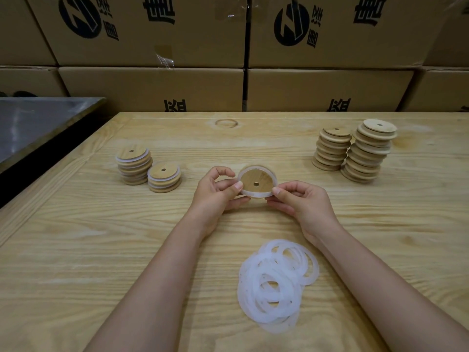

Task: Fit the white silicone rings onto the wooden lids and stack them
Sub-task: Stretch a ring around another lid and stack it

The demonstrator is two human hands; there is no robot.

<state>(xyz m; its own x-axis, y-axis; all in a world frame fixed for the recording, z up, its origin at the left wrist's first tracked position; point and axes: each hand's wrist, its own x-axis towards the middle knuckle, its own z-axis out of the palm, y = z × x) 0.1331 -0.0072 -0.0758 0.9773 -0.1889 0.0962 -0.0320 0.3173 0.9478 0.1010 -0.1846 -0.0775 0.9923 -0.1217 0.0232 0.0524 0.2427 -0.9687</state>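
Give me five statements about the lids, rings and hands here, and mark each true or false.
1. Both hands, left hand and right hand, hold one lid. True.
2. The loose rings lie beyond the held lid. False: they lie nearer the person.
3. The ringed stacks stand on the left. True.
4. The bare stacks are shorter than the ringed ones. False: they are taller.
5. The held lid has no ring. False: a ring wraps its rim.

**Pale wood, white rings, brown boxes**

The table point(101, 250) is light yellow pine with wavy grain. The lids point(256, 181) are tan wood; the rings point(274, 283) at lower centre are milky translucent white. Brown cardboard boxes point(152, 34) across the top carry black printed logos. A grey tray point(38, 120) sits upper left.
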